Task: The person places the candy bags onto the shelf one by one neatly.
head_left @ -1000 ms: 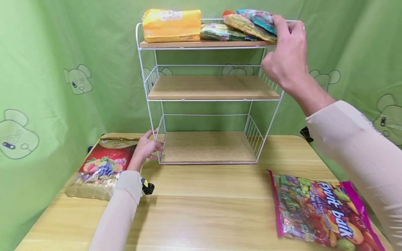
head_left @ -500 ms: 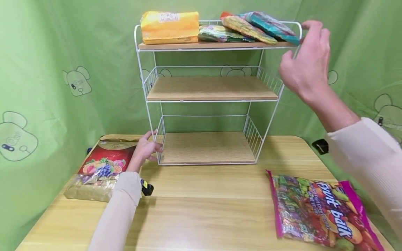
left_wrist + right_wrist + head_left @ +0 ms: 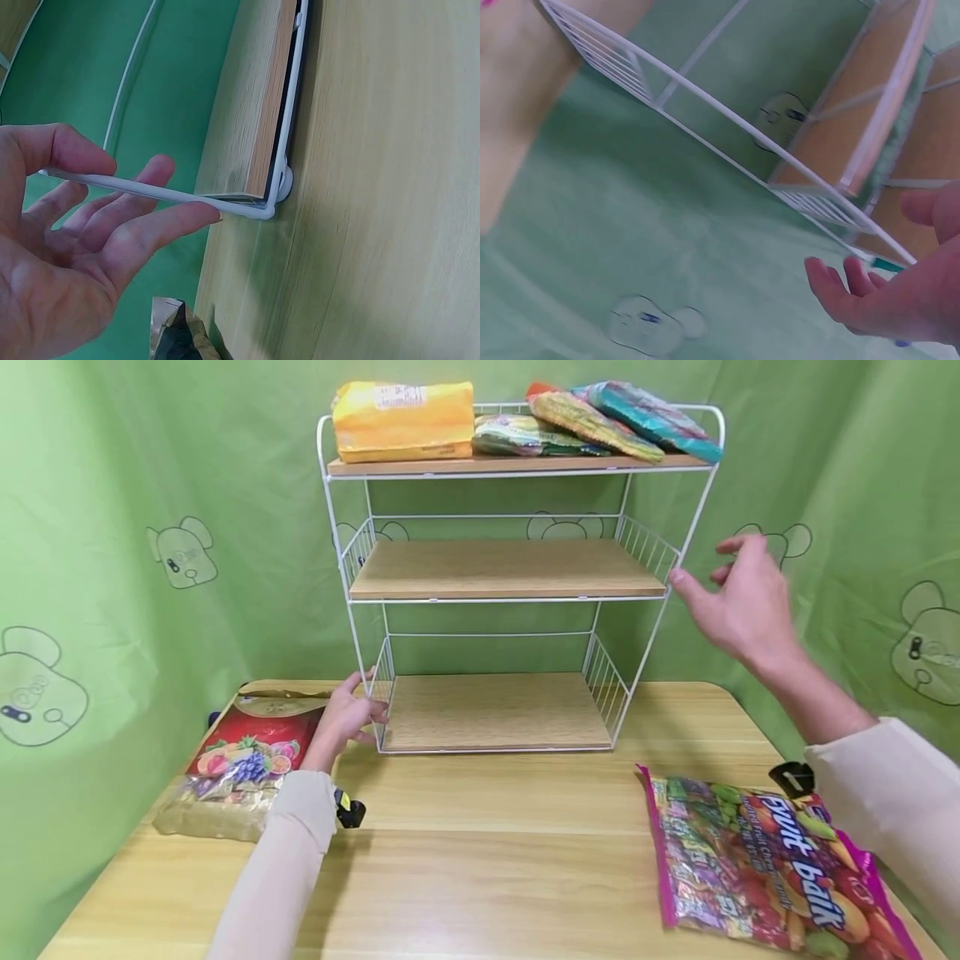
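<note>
A three-tier shelf rack [image 3: 510,597] with a white wire frame and wooden boards stands on the table. My left hand [image 3: 348,718] holds its lower left front post; in the left wrist view, thumb and fingers [image 3: 161,229] lie on either side of the white wire. To the right of the middle board, my right hand [image 3: 750,606] is in the air with loosely bent fingers and nothing in them. The top board bears a yellow-orange package [image 3: 403,422], a green packet [image 3: 525,437], a yellowish packet [image 3: 592,425] and a teal packet [image 3: 652,420], the last leaning at the right end.
A pink-edged bag of fruit candy [image 3: 780,868] lies on the table [image 3: 480,877] at the front right, partly under my right sleeve. A red and gold bag with fruit pictures [image 3: 251,752] lies at the left, beside my left forearm. Green curtains [image 3: 112,468] surround the table.
My right hand has let go of the teal packet on the top board, then moved right and down beside the rack. The left hand stays on the post.
</note>
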`<state>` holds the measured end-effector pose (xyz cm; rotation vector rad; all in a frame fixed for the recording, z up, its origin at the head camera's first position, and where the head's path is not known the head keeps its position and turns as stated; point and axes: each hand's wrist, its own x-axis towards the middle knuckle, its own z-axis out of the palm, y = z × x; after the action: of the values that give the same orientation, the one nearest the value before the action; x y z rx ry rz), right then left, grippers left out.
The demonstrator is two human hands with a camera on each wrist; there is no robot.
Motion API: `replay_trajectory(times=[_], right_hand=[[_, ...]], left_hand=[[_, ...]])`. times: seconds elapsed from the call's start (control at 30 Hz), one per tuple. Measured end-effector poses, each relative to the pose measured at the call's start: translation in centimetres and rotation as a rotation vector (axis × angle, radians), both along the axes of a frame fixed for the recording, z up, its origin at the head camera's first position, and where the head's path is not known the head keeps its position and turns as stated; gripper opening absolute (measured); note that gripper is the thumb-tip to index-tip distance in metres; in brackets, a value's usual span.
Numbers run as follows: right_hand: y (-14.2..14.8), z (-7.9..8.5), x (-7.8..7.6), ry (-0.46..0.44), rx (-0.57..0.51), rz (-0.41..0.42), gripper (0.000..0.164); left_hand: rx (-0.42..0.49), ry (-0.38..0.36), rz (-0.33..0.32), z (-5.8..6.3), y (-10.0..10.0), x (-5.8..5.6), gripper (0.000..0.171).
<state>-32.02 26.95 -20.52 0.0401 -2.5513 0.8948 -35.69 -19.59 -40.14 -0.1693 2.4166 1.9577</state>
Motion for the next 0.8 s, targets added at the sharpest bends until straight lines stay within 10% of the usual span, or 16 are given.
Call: replay_trajectory(times=[0.5,0.8], right_hand=[[0.6,-10.3,-1.4,-0.398,0.049,0.208,0.080],[0.0,-13.6,-1.5,-0.366,-0.005,0.233,0.063]], left_hand=[[-0.010,-0.007,-0.008,0.0,0.0,0.2,0.085],[-0.012,-0.008,-0.010,0.1,0.0,0.1,0.083]])
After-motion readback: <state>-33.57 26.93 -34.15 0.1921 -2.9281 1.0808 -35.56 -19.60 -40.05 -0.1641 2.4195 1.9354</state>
